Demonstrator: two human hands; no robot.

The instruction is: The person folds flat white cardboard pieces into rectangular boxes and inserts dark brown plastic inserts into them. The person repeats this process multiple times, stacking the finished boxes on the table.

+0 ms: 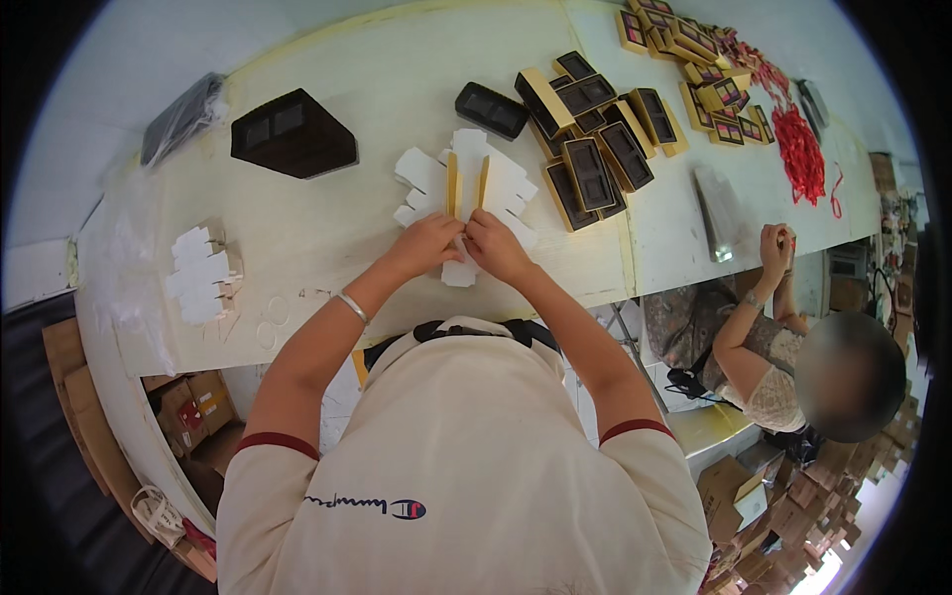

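While pinching the near edge of a flat white die-cut carton blank (pixel 466 188) with gold folds, left hand (pixel 428 243) and right hand (pixel 493 246) side by side, fingers closed on it. Blank flat on cream table (pixel 347 89), mid-edge. Beyond: black tray insert (pixel 491 109); gold-and-black boxes (pixel 595 149) right; white blank stack (pixel 203 273) left.

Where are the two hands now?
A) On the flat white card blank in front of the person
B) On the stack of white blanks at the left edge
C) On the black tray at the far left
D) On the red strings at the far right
A: the left hand and right hand meet on the white card blank.
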